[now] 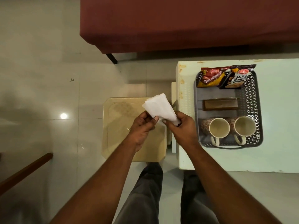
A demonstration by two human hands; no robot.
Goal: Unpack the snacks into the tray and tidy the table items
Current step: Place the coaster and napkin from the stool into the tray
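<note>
A maroon sofa [186, 21] fills the upper frame. At right, the pale table [278, 118] carries a grey tray [198, 94] holding two snack packets [226, 76], a brown box [220, 104] and two mugs [228, 128]. A beige stool [119, 126] stands centre. Above it, the left hand [142, 125] and right hand [182, 126] both pinch a white tissue [160, 107].

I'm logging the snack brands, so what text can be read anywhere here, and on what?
"SALTED PEANUTS": on the black and white packet in the tray.
"10/-": top corner of the red and yellow packet.
"ALOO BHUJIA": on that same packet, partly blurred, so uncertain.
Red logos on both packets: too blurred to read.
Nothing else carries text.
</note>
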